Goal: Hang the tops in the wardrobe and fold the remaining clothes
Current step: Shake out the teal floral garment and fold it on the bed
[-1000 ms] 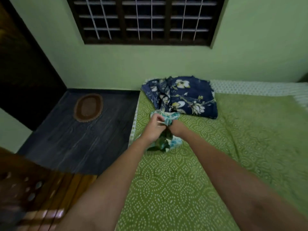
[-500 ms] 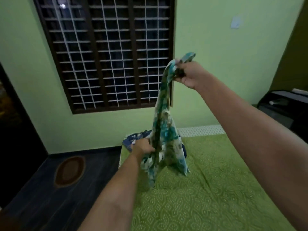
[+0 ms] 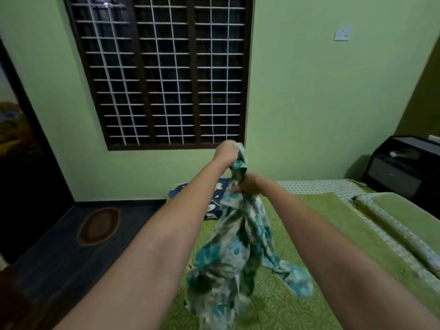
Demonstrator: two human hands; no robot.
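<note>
Above bed (image 3: 309, 294), garment (image 3: 235, 253) in hands (image 3: 227, 152)

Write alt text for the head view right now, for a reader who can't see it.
Both hands hold up a teal floral garment over a green bed: the left hand grips its top end, the right hand just below. A navy floral garment lies behind, under a barred window.

Two hands are showing: the left hand (image 3: 226, 152) and the right hand (image 3: 248, 185). Two garments are lying in view, one teal floral garment (image 3: 238, 253) and one navy floral garment (image 3: 215, 198). One bed (image 3: 309, 210) is standing under them. One barred window (image 3: 162, 72), one oval floor mat (image 3: 98, 226), one wall switch plate (image 3: 342, 34) and one dark cabinet (image 3: 402, 167) are showing.
</note>
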